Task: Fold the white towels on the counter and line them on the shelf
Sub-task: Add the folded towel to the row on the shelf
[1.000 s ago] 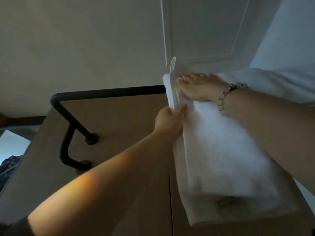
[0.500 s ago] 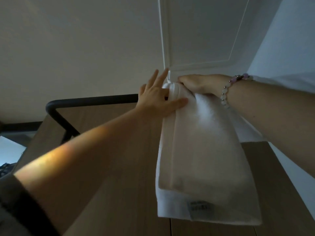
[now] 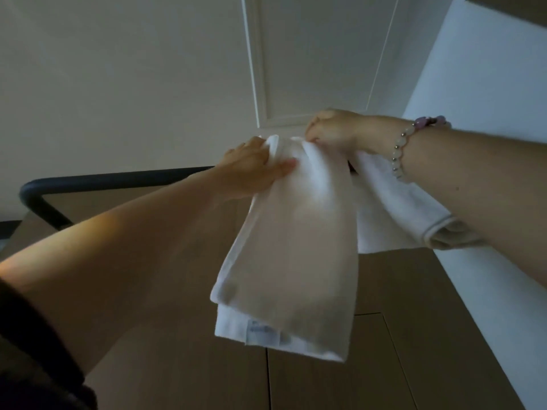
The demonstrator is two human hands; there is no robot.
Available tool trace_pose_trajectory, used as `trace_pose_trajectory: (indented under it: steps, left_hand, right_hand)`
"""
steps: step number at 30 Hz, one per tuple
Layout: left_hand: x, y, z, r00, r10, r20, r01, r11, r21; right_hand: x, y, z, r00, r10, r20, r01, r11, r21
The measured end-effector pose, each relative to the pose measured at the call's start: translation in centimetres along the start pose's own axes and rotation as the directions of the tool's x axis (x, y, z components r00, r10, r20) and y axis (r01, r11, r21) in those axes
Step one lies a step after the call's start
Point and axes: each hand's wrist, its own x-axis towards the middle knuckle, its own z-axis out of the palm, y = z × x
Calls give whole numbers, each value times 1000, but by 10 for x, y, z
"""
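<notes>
Though fingers point(image 3: 241, 147) half buried, left hand point(image 3: 251, 173) and right hand point(image 3: 336, 131) tight on the towel point(image 3: 290, 255).

- towel point(image 3: 290, 247) label point(image 3: 263, 332): print blurred, unreadable.
- left grip point(image 3: 251, 170): fingertips hidden behind towel fold.
- second towel point(image 3: 393, 208): partly covered by right forearm point(image 3: 473, 179).
</notes>
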Motion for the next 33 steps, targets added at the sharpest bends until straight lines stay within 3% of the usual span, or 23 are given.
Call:
trace_pose_trajectory:
  steps: [3, 5, 7, 9, 12, 17, 21, 24, 26, 28, 29, 31, 33]
  left_hand:
    - [8, -8, 5, 996, -86, -15, 77, 944, -320]
    - [11, -10, 5, 996, -92, 15, 91, 920, -380]
    - [10, -11, 8, 993, -117, 19, 112, 882, -459]
    - [15, -18, 18, 986, -165, -12, 138, 863, -485]
    - [18, -24, 28, 963, -264, -56, 193, 818, -542]
    - [-17, -13, 21, 965, -221, -143, 106, 824, -557]
    - [-20, 1, 19, 905, -365, -217, 180, 792, -584]
    - [-12, 6, 17, 858, -453, -241, 259, 787, -560]
    - [-6, 5, 17, 837, -503, -217, 330, 779, -533]
    - [-1, 5, 16, 823, -543, -168, 409, 771, -488]
    - [1, 6, 14, 820, -556, -135, 448, 771, -452]
    - [7, 6, 12, 811, -579, -83, 503, 763, -406]
    - [11, 7, 10, 803, -595, -33, 547, 758, -355]
  right_hand:
    - [-1, -9, 4, 1000, 6, -29, -4, 996, 91]
    - [-4, -14, 3, 999, 7, -35, -1, 986, 167]
    - [-5, -14, 2, 999, 15, 49, -27, 966, 256]
    - [-7, -13, 4, 987, -14, 158, -20, 977, 213]
    - [-6, -5, 9, 983, -6, 182, -11, 996, 92]
    - [-10, -9, 10, 982, 29, 184, -11, 995, -98]
    - [-8, -6, 12, 994, 16, 107, 7, 978, -210]
    - [-16, 0, 6, 983, 60, -175, -111, 949, -296]
    - [-22, 2, 0, 961, 77, -267, -144, 959, -243]
    - [-25, 2, -3, 975, 160, -154, -171, 983, -61]
    - [-27, 2, -4, 977, 210, -40, -203, 971, 129]
    - [-35, -4, -3, 958, 219, 188, -284, 827, 484]
    - [-34, -3, 2, 970, 195, 144, -242, 780, 577]
